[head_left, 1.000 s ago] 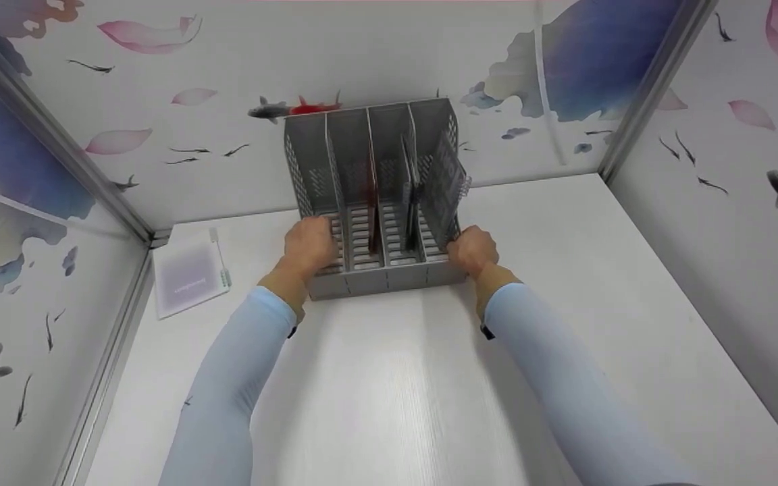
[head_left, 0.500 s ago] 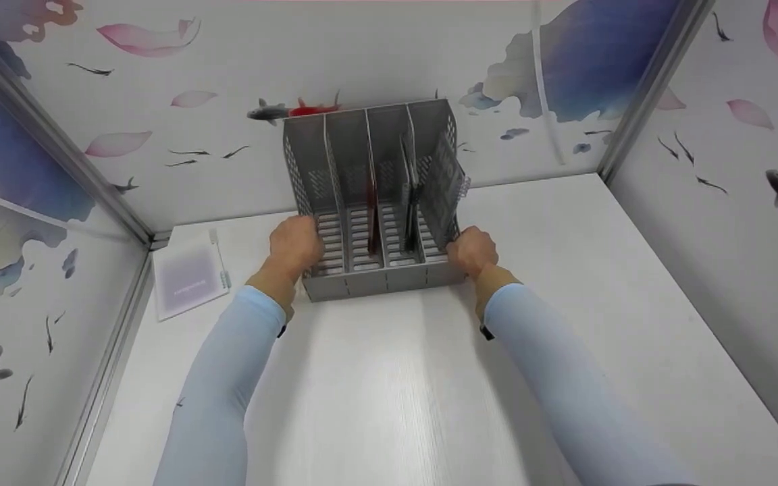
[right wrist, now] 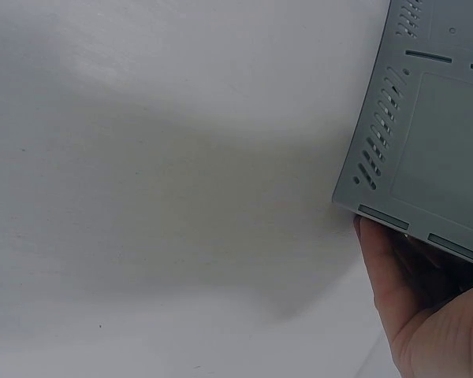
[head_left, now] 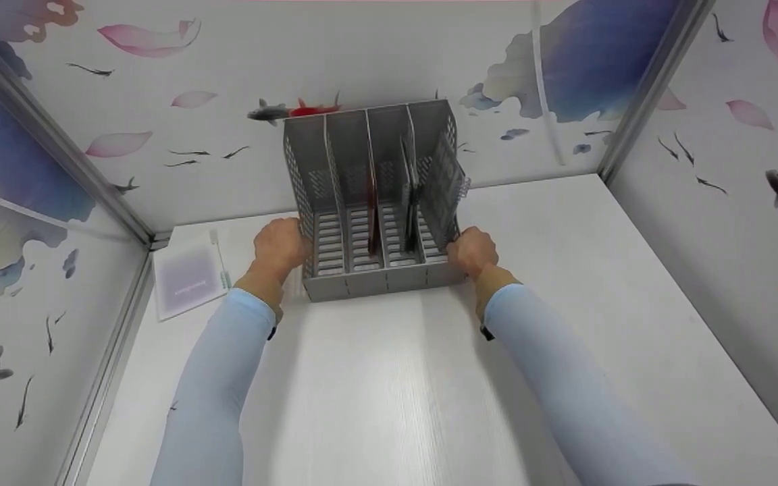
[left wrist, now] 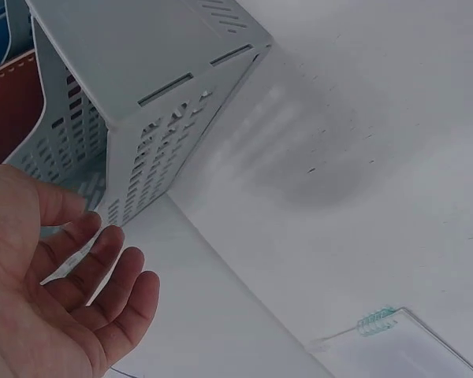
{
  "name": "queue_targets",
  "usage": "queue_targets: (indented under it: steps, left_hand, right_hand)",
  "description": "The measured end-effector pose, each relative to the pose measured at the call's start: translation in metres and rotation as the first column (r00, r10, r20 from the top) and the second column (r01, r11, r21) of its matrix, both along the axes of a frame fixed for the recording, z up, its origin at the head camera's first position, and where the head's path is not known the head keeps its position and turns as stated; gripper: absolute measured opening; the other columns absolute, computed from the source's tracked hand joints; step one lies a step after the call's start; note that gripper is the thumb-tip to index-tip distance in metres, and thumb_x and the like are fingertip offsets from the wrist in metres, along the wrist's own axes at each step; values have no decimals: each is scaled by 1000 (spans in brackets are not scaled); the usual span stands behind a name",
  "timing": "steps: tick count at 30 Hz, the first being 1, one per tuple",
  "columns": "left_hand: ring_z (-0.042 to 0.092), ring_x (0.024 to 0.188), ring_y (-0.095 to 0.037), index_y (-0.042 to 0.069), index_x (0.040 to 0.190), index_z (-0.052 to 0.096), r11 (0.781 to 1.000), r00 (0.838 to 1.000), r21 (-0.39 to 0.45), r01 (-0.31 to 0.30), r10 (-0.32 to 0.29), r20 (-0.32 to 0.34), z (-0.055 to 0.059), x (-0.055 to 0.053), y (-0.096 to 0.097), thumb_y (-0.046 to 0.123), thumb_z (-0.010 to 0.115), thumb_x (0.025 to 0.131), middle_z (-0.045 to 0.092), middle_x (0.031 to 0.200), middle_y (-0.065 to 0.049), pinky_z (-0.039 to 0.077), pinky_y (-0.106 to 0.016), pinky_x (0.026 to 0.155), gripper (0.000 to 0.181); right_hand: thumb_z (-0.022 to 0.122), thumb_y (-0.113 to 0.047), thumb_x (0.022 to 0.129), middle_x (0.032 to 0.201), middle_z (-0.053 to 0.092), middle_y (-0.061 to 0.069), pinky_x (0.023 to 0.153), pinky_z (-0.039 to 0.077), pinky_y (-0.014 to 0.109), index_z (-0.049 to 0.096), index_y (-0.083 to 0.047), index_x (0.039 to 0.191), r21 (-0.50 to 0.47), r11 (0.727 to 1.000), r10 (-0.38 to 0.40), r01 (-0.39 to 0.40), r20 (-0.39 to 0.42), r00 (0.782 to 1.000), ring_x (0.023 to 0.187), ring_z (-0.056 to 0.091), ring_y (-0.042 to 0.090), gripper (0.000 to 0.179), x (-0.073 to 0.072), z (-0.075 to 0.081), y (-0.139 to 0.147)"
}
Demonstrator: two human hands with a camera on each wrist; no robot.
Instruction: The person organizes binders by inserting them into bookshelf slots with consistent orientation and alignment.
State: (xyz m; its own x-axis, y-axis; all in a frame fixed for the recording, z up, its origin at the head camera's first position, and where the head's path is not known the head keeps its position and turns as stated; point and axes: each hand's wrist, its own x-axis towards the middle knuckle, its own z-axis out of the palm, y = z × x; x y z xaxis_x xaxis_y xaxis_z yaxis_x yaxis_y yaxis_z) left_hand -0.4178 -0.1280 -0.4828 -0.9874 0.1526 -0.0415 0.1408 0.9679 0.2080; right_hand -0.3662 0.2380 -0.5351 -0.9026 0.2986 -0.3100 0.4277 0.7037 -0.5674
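Note:
A grey desktop file organizer (head_left: pixel 389 279) with several upright compartments stands against the back wall. My left hand (head_left: pixel 279 241) is at its left side wall near the front; in the left wrist view my thumb and index finger (left wrist: pixel 85 228) meet at the wall's edge while the other fingers curl loosely. My right hand (head_left: pixel 473 251) grips the front of the right side wall, its fingertips partly hidden behind the panel in the right wrist view. Inside stand a thin reddish-brown item (head_left: pixel 372 219), a dark flat item (head_left: pixel 408 202) and a grey spiral notebook (head_left: pixel 443 189) leaning in the rightmost compartment.
A pale purple spiral notebook (head_left: pixel 190 280) lies flat at the table's left, with a green coil at its right edge. The white table (head_left: pixel 389 391) is bounded by printed panels at the back and both sides, joined by metal corner posts (head_left: pixel 112 185).
My left hand has moved left, from over the leftmost compartment to the outside of the left side wall. The organizer's front left corner has shifted slightly left; my right hand has stayed put.

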Motion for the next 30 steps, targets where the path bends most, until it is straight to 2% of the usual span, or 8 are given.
queue_targets:
  steps: [4,8,13,20,27,30]
  left_hand:
    - [75,101,-37,-4,127,74,1000,1000,-2,-17,17,5,0,1,-7,12,58,103,79,116,-24,66,-56,92,33]
    - [74,98,-37,-5,125,74,1000,1000,-10,-24,24,5,-3,2,-13,12,54,103,78,113,-24,66,-56,89,35]
    - [77,104,-41,-5,129,73,999,999,-1,-49,49,23,-5,2,-20,14,54,104,78,117,-25,66,-58,92,37]
    - [77,109,-45,-7,133,71,998,998,-8,-60,60,32,-5,1,-28,14,53,104,77,121,-28,65,-60,95,40]
    - [76,108,-45,-8,134,70,994,993,10,-106,105,48,-7,0,-41,15,55,104,77,123,-29,65,-60,95,40]
    - [74,100,-41,-8,130,71,993,992,20,-119,118,45,-8,0,-49,14,54,103,78,119,-29,65,-60,92,39]
  right_hand:
    - [58,-27,108,124,77,17,97,60,51,72,1,127,9,1000,-5,5,5,1000,104,67,33,36,-1,1,0]
    - [58,-27,107,123,77,16,95,60,50,72,0,125,20,1000,-9,9,13,1000,102,68,32,35,-2,0,1]
    - [58,-27,108,119,75,14,92,59,48,72,-1,125,26,1000,-2,1,14,1000,101,67,31,34,-1,-1,1]
    - [59,-27,107,123,76,16,99,59,50,71,0,128,30,999,-10,10,10,1000,104,66,32,37,-1,0,2]
    - [58,-28,109,128,76,18,97,61,50,70,2,132,21,1000,-15,14,21,1000,107,68,34,40,-1,0,0]
    - [58,-28,108,126,76,18,98,60,51,71,2,130,27,1000,-11,11,14,1000,107,68,34,39,-1,0,0]
